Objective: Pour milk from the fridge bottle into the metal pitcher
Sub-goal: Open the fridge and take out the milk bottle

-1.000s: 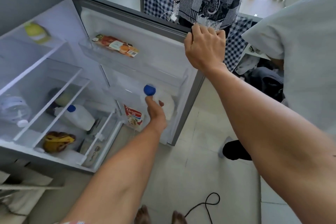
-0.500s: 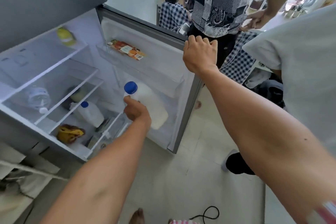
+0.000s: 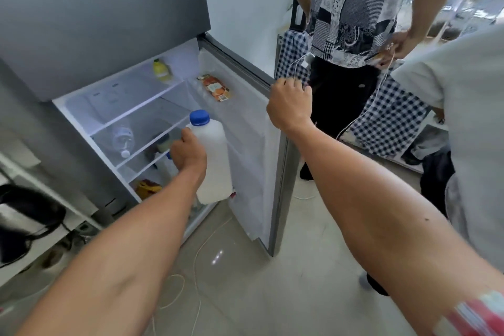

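Both bare forearms reach forward. The left hand (image 3: 188, 154) is curled round the milk bottle (image 3: 211, 161), held upright, knuckles toward the camera. The right hand (image 3: 289, 106) is higher, fingers hooked over the fridge door's (image 3: 261, 150) top edge.

Fridge shelves (image 3: 141, 106) are carrying a yellow bottle (image 3: 161, 70) up top, a clear bottle (image 3: 123, 141) lying just left of the left fingers (image 3: 184, 136), and a yellow bag (image 3: 147, 188) sitting below them. A door shelf (image 3: 207, 95) is holding an orange pack (image 3: 217, 88).
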A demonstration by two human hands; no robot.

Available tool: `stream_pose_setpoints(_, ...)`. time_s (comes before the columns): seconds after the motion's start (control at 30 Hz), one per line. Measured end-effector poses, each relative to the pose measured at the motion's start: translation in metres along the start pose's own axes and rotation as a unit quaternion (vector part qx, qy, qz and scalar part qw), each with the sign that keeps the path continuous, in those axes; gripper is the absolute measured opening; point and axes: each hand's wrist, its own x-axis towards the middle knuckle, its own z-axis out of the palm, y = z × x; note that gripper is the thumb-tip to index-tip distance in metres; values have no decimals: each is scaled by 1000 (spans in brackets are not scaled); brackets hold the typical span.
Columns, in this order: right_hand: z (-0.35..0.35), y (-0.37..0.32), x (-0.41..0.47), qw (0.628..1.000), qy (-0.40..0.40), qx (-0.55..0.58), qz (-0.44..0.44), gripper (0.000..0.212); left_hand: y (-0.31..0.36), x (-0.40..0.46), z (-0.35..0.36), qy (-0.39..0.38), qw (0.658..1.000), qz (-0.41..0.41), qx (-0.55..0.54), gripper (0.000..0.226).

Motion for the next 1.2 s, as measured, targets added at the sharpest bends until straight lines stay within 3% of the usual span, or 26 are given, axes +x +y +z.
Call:
stream_pose_setpoints(0.1,-4,-28,-16,999,5,-36,-2,38,7,12,-25,33,999,24,25,39)
stream_pose_setpoints(0.3,-21,-95,-37,997,-61,-46,20,38,25,35,-87,59,997,23,51,46)
stream_pose_setpoints(0.47,-47,-148,-36,971,-165,148,87,48,29,67,-142,55,998,16,20,64)
stream_pose_setpoints(0.53,-55,-165,-34,949,-208,221,85,52,30,75,-162,47,999,14,16,56)
stream_pose_setpoints(0.63,-57,-188,-32,925,-246,283,57,61,34,85,-188,67,998,8,12,48)
stream_pose_setpoints(0.73,-50,-212,-30,925,-233,300,14,70,37,97,-206,91,996,18,5,42)
stream_pose_setpoints(0.93,-44,-262,-29,943,-176,267,-94,36,44,130,-235,138,990,2,-15,44)
stream_pose_setpoints(1.1,-34,-298,-15,937,-167,260,-161,35,57,143,-250,189,982,0,1,43)
stream_pose_setpoints(1.2,-13,-321,-1,925,-176,265,-210,35,57,154,-253,208,978,-4,-10,60)
